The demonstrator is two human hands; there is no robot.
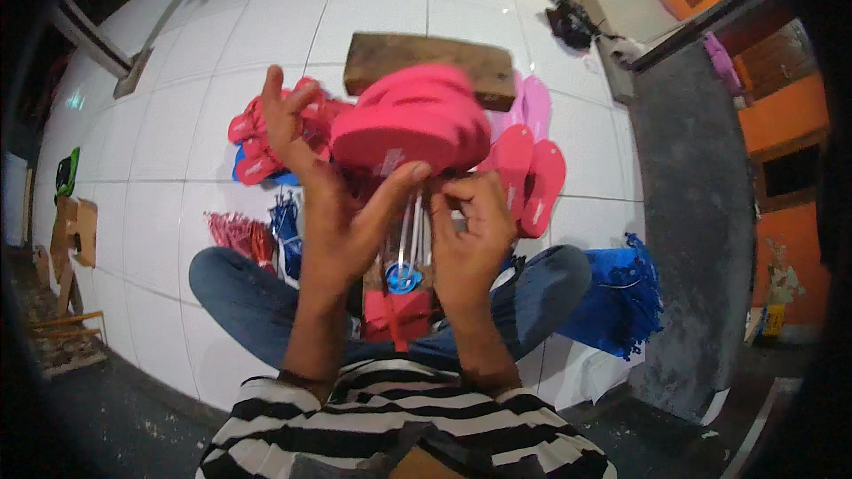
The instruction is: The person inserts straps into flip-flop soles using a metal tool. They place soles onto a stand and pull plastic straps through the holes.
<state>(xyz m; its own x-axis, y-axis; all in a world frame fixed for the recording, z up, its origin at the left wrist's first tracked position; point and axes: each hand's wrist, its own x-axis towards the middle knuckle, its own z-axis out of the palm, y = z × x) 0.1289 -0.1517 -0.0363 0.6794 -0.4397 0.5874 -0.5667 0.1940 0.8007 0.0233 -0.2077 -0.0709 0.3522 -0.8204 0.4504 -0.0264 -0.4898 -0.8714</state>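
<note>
Several pink flip-flop soles [399,129] stand stacked in front of me, their upper part blurred. My left hand [333,200] is open beside the stack, fingers raised and spread. Its thumb reaches across the stack's near lower edge; whether it presses on it I cannot tell. Close to that thumb tip, my right hand [470,222] is closed in a pinch; what lies between the fingertips is too small to make out. Between my hands, thin metal rods [408,231] run from below the soles down to a round blue piece [404,278] above a red block [395,312].
A wooden block [430,62] lies behind the stack. Pink flip-flops [541,182] rest at right, a pile of red-pink ones [257,146] at left. Bundled pink straps [244,235] and blue straps [286,231] sit by my left knee, a larger blue bundle [612,293] by my right.
</note>
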